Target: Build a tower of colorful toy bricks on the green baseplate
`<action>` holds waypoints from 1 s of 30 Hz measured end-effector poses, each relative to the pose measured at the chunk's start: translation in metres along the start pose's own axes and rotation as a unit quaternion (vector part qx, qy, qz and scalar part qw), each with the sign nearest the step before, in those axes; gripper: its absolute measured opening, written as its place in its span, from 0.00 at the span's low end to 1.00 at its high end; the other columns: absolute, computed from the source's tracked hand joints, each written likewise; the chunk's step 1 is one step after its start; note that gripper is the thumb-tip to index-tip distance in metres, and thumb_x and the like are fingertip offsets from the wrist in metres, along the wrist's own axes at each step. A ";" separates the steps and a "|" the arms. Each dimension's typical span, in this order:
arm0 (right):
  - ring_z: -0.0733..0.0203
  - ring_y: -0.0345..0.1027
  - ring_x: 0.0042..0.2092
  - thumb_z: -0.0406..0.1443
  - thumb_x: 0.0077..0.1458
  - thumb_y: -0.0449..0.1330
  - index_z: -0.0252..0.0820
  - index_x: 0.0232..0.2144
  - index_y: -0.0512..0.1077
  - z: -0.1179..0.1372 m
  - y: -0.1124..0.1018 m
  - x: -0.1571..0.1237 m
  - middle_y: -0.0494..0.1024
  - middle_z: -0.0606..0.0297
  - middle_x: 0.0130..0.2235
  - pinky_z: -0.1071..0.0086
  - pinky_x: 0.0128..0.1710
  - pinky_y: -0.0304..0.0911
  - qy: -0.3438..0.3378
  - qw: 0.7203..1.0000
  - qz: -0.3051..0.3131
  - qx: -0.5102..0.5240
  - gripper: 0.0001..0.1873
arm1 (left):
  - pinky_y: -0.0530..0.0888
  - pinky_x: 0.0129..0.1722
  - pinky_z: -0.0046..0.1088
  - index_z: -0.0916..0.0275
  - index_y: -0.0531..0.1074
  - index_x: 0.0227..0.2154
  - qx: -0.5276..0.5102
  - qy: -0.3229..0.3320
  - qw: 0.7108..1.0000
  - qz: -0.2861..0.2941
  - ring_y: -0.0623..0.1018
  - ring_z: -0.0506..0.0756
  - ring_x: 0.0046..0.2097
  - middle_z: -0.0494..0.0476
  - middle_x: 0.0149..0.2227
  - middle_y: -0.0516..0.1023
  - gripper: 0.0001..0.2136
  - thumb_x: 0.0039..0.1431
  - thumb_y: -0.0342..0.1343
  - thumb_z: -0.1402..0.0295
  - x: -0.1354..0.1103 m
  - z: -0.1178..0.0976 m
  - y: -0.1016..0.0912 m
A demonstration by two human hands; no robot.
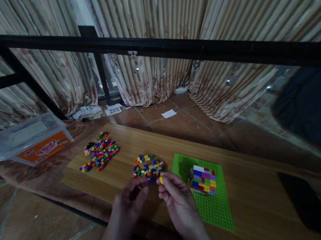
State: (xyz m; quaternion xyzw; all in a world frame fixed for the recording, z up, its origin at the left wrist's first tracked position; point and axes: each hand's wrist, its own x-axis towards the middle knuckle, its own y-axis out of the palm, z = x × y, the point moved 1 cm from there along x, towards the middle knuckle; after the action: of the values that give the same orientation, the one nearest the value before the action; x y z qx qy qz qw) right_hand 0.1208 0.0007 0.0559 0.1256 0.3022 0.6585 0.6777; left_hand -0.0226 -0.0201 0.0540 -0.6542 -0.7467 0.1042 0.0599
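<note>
Dim, cool light, tabletop (128,141) paler left of the hands (178,200), darker to their right, soft detail, wide-angle stretching toward the edges

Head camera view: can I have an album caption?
Right hand pinches a yellow brick beside the left hand, near a multicoloured block on a green baseplate.

White lettering (48,148) on the orange label (39,154) of the clear box (7,141) cannot be read
</note>
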 end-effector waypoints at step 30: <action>0.61 0.71 0.38 0.36 0.59 0.55 0.53 0.42 0.75 0.064 -0.090 -0.074 0.76 0.65 0.37 0.68 0.36 0.68 -0.195 0.815 0.072 -0.541 0.11 | 0.67 0.32 0.25 0.64 0.72 0.42 -0.140 -0.145 0.938 0.282 0.72 0.49 0.30 0.51 0.29 0.75 0.18 0.45 0.63 0.68 -0.017 -0.043 0.087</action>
State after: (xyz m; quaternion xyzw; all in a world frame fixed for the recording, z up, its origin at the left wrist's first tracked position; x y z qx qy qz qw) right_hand 0.2346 -0.0661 0.0727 -0.1147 -0.2510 0.7242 0.6319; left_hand 0.0738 -0.0233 0.0760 -0.8176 -0.5392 0.1049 -0.1727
